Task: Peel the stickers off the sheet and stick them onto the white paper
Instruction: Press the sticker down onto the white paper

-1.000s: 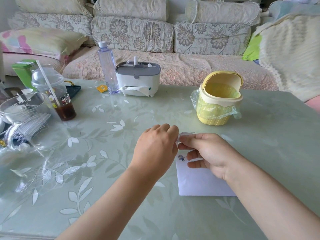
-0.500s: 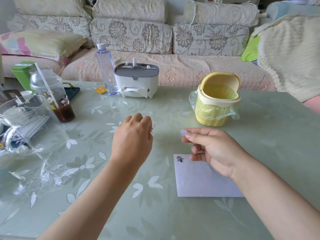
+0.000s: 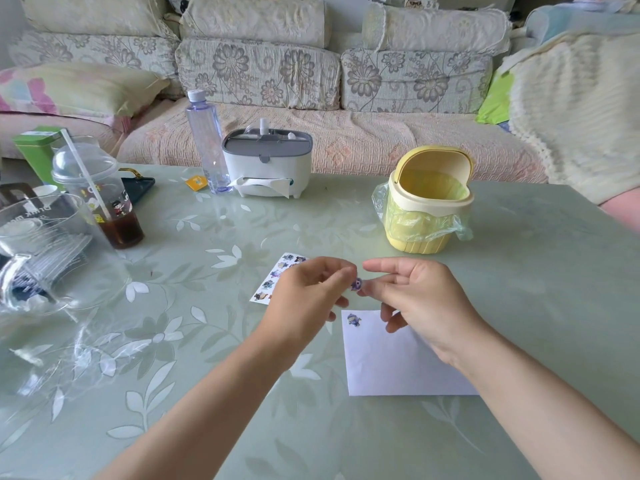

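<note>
Left grip (image 3: 308, 289): fingers curled, pinching a sticker (image 3: 356, 284) at the tips.
Right grip (image 3: 419, 299): fingers loosely spread, one tip beside the sticker.
Forearms: reaching forward, converging.

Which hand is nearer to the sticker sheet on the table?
Left. The left hand, pinching a peeled sticker, hangs partly over the sticker sheet; the right hand is farther right, above the white paper.

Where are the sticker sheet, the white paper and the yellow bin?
sticker sheet (image 3: 272, 277), head view, middle of the part showing
white paper (image 3: 398, 362), head view, its bare middle
yellow bin (image 3: 434, 160), head view, its raised lid
</note>
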Motion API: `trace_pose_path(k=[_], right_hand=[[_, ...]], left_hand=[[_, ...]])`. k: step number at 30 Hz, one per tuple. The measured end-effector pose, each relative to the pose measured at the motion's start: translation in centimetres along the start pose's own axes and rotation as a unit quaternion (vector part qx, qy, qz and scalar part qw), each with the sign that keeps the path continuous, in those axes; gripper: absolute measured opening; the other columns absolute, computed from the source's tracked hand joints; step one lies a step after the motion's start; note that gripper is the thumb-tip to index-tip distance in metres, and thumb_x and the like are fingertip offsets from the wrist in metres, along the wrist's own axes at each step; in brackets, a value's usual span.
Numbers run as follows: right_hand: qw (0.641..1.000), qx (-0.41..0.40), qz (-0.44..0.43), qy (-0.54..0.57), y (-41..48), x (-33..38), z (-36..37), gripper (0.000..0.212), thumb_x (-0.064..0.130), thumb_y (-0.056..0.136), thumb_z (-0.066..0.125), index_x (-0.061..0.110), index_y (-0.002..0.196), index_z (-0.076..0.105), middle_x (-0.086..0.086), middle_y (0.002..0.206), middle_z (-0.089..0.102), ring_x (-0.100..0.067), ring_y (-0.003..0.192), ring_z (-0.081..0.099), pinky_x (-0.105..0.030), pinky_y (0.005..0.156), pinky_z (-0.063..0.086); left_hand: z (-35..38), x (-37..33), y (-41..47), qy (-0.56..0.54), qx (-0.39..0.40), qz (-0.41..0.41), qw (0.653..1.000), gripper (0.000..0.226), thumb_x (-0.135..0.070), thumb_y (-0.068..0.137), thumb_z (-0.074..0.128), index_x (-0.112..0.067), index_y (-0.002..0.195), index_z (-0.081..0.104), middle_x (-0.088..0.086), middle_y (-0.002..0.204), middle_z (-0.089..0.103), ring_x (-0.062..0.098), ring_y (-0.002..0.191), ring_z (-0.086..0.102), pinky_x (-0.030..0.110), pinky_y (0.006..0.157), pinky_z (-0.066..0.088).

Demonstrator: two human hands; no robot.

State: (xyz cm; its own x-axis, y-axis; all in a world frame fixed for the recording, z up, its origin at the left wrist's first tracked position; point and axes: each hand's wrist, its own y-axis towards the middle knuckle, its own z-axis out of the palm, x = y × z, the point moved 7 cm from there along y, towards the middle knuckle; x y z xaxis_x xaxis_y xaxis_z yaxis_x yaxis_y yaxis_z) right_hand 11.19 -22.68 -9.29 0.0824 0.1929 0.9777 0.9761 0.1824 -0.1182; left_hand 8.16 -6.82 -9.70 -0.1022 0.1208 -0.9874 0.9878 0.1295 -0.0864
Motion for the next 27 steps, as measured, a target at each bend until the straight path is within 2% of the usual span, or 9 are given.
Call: trace_pose_path(k=[6,10,13,16,19,23,27], right_hand=[[1.0,-0.016,-0.01,-0.026,-0.2,-0.1,-0.6,0.005,0.019,0.09,0.074,0.02,0.093,0.078,0.0,0.082,0.077,-0.013,0.053,0.053,-0.029,0.049,0.047],[0.998,-0.018,-0.018,-0.05,-0.3,0.0,-0.8,0.012,0.02,0.091,0.07,0.019,0.082,0.077,0.001,0.078,0.076,-0.013,0.052,0.053,-0.027,0.048,0.046],[0.992,-0.031,-0.049,-0.112,-0.4,0.3,-1.1,0.016,0.019,0.089,0.069,0.022,0.075,0.076,0.001,0.069,0.071,-0.014,0.051,0.051,-0.027,0.051,0.044],[0.968,-0.049,-0.115,-0.217,-0.7,1.0,-1.2,0.014,0.023,0.085,0.071,0.026,0.072,0.076,0.021,0.055,0.061,-0.012,0.047,0.043,-0.025,0.053,0.04],[0.933,-0.067,-0.175,-0.309,-1.3,1.9,-1.0,0.007,0.024,0.083,0.074,0.027,0.076,0.076,0.034,0.049,0.05,-0.012,0.042,0.038,-0.023,0.051,0.034],[0.918,-0.056,-0.23,-0.318,-1.6,2.6,-0.4,0.012,0.018,0.084,0.074,0.029,0.083,0.077,0.041,0.057,0.05,-0.011,0.047,0.045,-0.019,0.054,0.035],[0.941,-0.081,-0.197,-0.262,-1.4,2.3,-1.0,0.005,0.026,0.084,0.078,0.031,0.082,0.077,0.035,0.052,0.053,-0.01,0.047,0.044,-0.017,0.053,0.039]], left_hand=[[0.0,0.5,0.0,-0.029,-0.015,-0.019,0.999,0.008,-0.019,0.092,0.069,-0.015,0.088,0.074,-0.007,0.081,0.075,0.007,0.062,0.062,0.019,0.055,0.049],[0.4,0.2,0.0,-0.006,-0.018,-0.002,1.0,0.005,-0.018,0.091,0.07,-0.015,0.088,0.073,-0.007,0.077,0.073,0.009,0.063,0.063,0.024,0.055,0.051],[0.9,-0.1,-0.1,0.055,-0.006,0.024,0.998,0.005,-0.018,0.088,0.071,-0.021,0.092,0.073,-0.011,0.069,0.072,0.01,0.059,0.06,0.033,0.06,0.056],[1.1,0.2,0.0,0.092,-0.006,0.026,0.995,0.007,-0.022,0.087,0.072,-0.025,0.082,0.076,-0.013,0.061,0.067,0.007,0.056,0.057,0.039,0.069,0.058],[1.2,0.5,0.1,0.107,-0.008,0.014,0.994,0.009,-0.023,0.085,0.071,-0.024,0.077,0.075,-0.007,0.064,0.069,0.008,0.058,0.058,0.042,0.073,0.058],[1.2,0.6,-0.2,0.079,0.004,-0.005,0.997,0.011,-0.019,0.087,0.067,-0.017,0.079,0.075,-0.004,0.074,0.074,0.009,0.061,0.063,0.03,0.061,0.057],[1.1,0.6,-0.4,0.014,-0.007,-0.011,1.0,0.011,-0.017,0.089,0.068,-0.012,0.082,0.075,-0.002,0.077,0.076,0.008,0.059,0.065,0.024,0.058,0.055]])
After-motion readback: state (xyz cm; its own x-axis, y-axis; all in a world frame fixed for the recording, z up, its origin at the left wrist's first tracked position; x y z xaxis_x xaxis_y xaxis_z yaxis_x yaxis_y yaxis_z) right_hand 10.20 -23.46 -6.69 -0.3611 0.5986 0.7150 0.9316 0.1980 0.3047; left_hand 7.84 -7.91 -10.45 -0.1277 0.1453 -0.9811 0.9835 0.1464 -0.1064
